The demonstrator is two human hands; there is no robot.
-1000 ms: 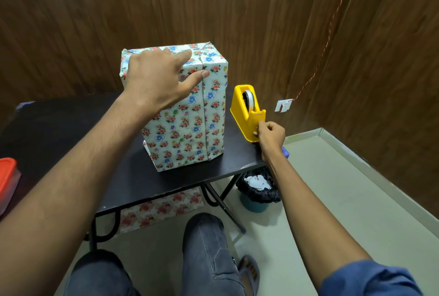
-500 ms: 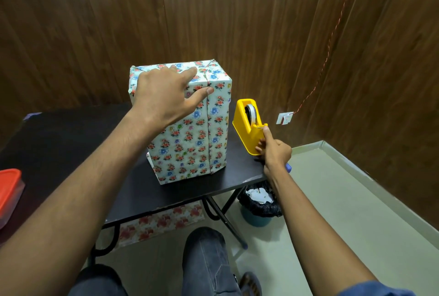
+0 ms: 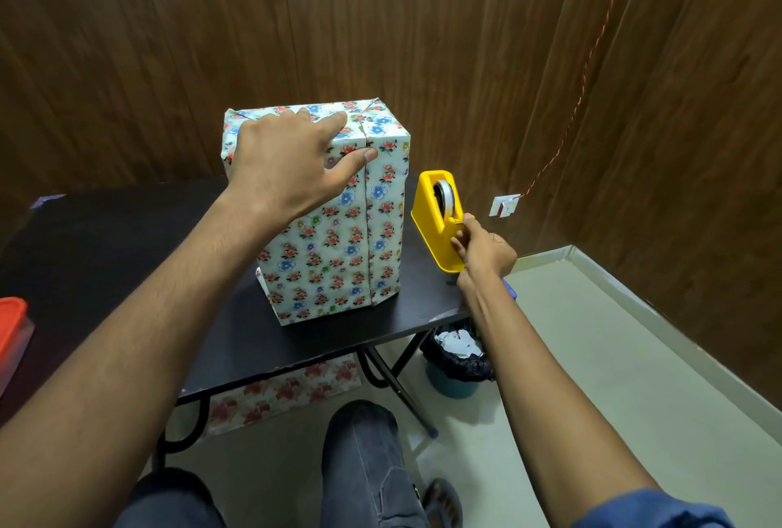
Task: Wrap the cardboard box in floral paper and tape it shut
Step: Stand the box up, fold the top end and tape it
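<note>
The box (image 3: 334, 227) stands upright on the black desk (image 3: 106, 239), toward its right half, already covered in floral paper with a vertical seam running down the face that looks at the camera. The left hand (image 3: 287, 163) lies across the box's top front edge — fingers straight and spread over the top, thumb stretched along the front face with its tip at the seam, pressing the paper flat rather than gripping anything.

Just to the right of the box, near the desk's right edge, sits a yellow tape dispenser (image 3: 438, 222) with a roll of tape in its well. The right hand (image 3: 482, 250) is at the dispenser's near end, index finger and thumb brought together at the cutter; they appear to pinch the end of the tape, though the strip itself is too thin and clear to make out.

At the far left edge of the view an orange-lidded container (image 3: 10, 328) rests on the desk. Below the desk's right corner stands a small bin (image 3: 455, 362) lined with a black bag and holding white scraps. A sheet of floral paper (image 3: 283, 394) shows under the desk's front edge. The person's knees in dark trousers fill the bottom — a blue sleeve shows at the lower right corner.
</note>
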